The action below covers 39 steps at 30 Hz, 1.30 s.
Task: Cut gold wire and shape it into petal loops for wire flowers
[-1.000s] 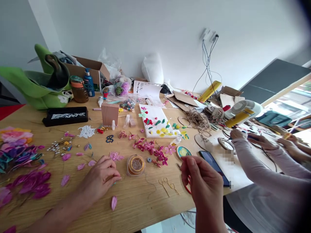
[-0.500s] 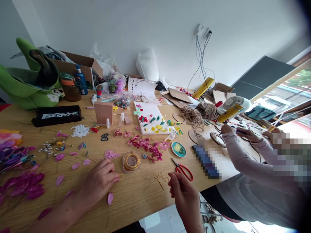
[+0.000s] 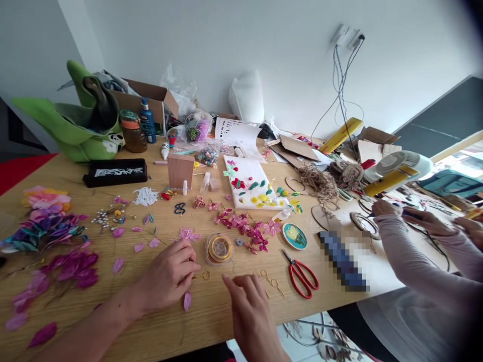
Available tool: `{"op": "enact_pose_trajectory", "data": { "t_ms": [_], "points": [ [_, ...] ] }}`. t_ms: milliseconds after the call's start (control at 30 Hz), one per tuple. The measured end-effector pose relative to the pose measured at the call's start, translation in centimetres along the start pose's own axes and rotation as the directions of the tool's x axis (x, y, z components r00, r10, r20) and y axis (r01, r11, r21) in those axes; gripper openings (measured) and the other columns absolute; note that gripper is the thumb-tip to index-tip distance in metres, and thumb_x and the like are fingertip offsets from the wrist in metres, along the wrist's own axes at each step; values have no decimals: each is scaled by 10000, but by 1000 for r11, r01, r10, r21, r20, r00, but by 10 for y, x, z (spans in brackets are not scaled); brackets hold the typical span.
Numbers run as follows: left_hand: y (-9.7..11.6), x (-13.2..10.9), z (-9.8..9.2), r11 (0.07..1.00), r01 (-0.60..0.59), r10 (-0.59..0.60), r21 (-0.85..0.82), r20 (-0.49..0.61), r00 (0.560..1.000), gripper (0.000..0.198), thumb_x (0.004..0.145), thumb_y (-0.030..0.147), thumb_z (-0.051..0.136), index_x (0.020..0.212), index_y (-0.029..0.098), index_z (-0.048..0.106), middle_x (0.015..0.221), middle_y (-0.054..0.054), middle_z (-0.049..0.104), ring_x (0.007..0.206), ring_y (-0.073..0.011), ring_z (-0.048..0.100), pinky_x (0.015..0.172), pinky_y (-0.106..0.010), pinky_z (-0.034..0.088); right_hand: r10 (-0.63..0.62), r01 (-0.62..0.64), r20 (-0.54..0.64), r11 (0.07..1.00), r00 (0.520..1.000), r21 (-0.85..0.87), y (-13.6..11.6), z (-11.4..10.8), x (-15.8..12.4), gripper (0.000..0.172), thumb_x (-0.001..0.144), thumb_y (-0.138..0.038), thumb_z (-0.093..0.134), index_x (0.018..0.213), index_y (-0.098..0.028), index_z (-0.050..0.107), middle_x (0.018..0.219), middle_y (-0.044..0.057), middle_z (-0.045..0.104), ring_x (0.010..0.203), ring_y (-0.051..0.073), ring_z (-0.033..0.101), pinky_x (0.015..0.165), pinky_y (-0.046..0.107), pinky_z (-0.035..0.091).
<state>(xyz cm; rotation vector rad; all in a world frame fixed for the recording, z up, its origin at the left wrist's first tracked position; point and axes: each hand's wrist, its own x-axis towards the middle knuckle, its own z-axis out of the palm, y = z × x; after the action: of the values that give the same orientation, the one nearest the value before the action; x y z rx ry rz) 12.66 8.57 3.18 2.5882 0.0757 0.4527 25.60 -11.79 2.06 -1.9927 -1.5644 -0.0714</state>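
My left hand (image 3: pixel 169 275) is closed in a pinch on a thin gold wire, whose round loop (image 3: pixel 206 275) sticks out to the right of the fingertips. A pink petal (image 3: pixel 187 301) lies just below that hand. My right hand (image 3: pixel 251 314) is closed, its bent fingers pointing at the loop but apart from it; whatever it may hold is hidden. Past the fingers of both hands sits a clear round case with a spool of gold wire (image 3: pixel 220 249). Several bent gold wire pieces (image 3: pixel 272 281) lie right of my right hand, beside red-handled scissors (image 3: pixel 303 276).
Pink wire flowers (image 3: pixel 245 229) and a white foam block (image 3: pixel 247 186) stand beyond the spool. Magenta petals (image 3: pixel 77 266) spread at the left. A round painted piece (image 3: pixel 295 236) lies at the right. A co-worker's sleeve (image 3: pixel 396 251) reaches over the table's right side.
My right hand has moved left, away from the scissors and toward the loop in my left hand. The whole view has turned left, so things sit further right.
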Motion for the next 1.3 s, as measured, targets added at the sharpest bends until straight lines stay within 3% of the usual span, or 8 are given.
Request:
{"op": "enact_pose_trajectory", "data": {
  "t_ms": [133,500,600,700,800,1033,1133,1300],
  "points": [
    [4,-4,2,1000,-9,8,11,102,995,255,719,12,544,840,188,682,908,-50,609,965,-223,473,872,-373,447,-44,66,148,986,988,-150,-10,19,10,619,766,32,421,1344,-182,477,1022,112,569,876,234,500,726,378,475],
    [9,-9,19,952,-132,85,275,177,981,210,796,105,552,955,156,681,950,-73,646,1008,-248,494,930,-406,427,28,24,244,978,969,-206,-21,32,15,450,787,-43,535,1227,-135,544,1016,115,604,896,261,484,758,399,448],
    [8,-10,21,960,-103,59,262,169,984,207,771,100,577,944,158,673,935,-73,646,988,-242,504,928,-411,432,94,-91,116,995,989,-25,-22,24,15,358,842,-41,471,1147,-188,589,955,90,602,874,226,499,731,352,457],
    [7,-11,23,962,-101,60,254,164,985,249,778,96,565,995,170,661,968,-83,646,1011,-246,509,930,-428,437,162,-142,-153,981,975,136,-13,9,12,295,905,-73,433,1111,-199,602,847,55,602,814,186,522,710,314,452],
    [6,-15,26,955,-127,86,268,158,984,325,792,78,526,1081,166,644,1011,-94,648,1039,-253,512,949,-438,436,320,-279,-336,946,886,165,4,-10,6,182,927,-177,478,999,-199,644,803,45,620,782,182,557,703,314,454],
    [4,-18,28,968,-127,86,215,189,978,501,682,-17,511,1142,146,621,1057,-89,651,1080,-254,490,968,-427,444,558,-522,-463,825,689,218,34,-32,-5,261,876,-378,565,996,-176,679,879,75,699,805,212,629,819,391,469],
    [4,-15,25,975,-142,117,172,150,982,487,668,-50,492,1092,137,641,993,-85,655,1005,-240,504,901,-390,478,534,-502,-478,840,698,207,36,-32,-8,251,880,-373,559,981,-180,685,886,73,695,817,213,626,826,393,467],
    [7,-11,22,978,-160,152,132,71,986,436,721,-74,450,1033,148,661,914,-73,657,951,-232,512,853,-374,486,458,-422,-428,888,779,181,31,-23,-20,164,910,-267,535,975,-188,663,854,57,661,824,189,594,781,334,465]
  ]
}}
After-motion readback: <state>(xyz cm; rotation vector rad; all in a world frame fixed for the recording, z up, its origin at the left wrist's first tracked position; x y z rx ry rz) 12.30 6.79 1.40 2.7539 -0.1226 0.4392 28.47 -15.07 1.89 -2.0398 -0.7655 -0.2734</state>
